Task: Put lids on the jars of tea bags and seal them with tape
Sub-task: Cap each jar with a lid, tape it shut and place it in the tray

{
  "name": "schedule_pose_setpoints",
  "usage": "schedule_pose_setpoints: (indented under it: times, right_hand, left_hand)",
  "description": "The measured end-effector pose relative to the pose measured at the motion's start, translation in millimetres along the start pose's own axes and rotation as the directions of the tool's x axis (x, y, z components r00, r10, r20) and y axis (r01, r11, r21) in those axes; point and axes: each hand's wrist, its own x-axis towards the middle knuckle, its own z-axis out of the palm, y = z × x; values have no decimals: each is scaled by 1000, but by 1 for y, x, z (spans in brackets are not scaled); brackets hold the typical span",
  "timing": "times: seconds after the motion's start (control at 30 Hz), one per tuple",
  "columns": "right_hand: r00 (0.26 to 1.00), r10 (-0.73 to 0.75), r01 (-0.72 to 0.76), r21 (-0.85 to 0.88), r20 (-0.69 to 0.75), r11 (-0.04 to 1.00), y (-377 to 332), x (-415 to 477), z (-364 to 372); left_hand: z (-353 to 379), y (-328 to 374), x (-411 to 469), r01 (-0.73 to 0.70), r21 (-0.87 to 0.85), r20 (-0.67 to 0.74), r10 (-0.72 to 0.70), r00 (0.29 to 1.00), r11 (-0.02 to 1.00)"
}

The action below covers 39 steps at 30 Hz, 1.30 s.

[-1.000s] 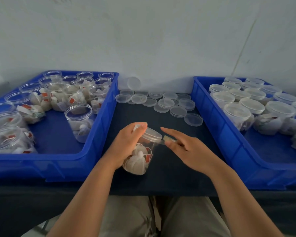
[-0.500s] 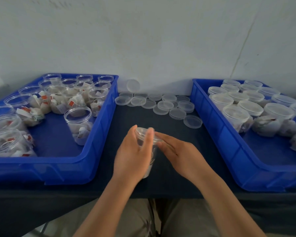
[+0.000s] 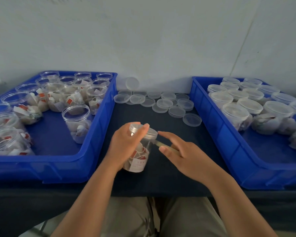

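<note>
Jar (image 3: 139,153) tilts, lid (image 3: 150,132) end up and rightward, mid bench (image 3: 161,178). Your left hand (image 3: 125,146) wraps round it; your right hand (image 3: 183,153) pinches tape strip (image 3: 158,143) touching the lid rim.

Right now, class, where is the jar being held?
Head view, centre: the jar is in the left hand, between left tray and right tray, right hand pinching tape beside it.

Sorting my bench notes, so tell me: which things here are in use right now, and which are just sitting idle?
In use: jar with lid, gripped by left hand; tape strip, pinched by right hand.
Idle: loose lids; open jars in left tray; lidded jars in right tray.
</note>
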Motion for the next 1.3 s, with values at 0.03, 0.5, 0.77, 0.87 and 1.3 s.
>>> schedule_pose_setpoints:
  times: [0.03,0.5,0.77,0.87,1.3]
  right_hand:
    - [1000,-6,6,-14,-14,1000,2,1,-2]
    - [966,-34,31,-14,-257,999,7,1,15]
    - [938,-72,30,-126,-338,992,-12,-4,25]
    - [966,-29,34,15,-257,999,-13,-5,20]
    - [998,-50,50,27,-28,998,3,1,-2]
  left_hand:
    - [-4,0,2,15,-68,55,-12,998,998]
    - [1,-3,0,-62,-76,33,65,997,995]
    - [29,5,-29,-31,231,-97,55,994,972]
    - [25,0,-25,-60,150,-139,81,987,987]
    - [4,-5,-3,-165,57,121,157,980,985]
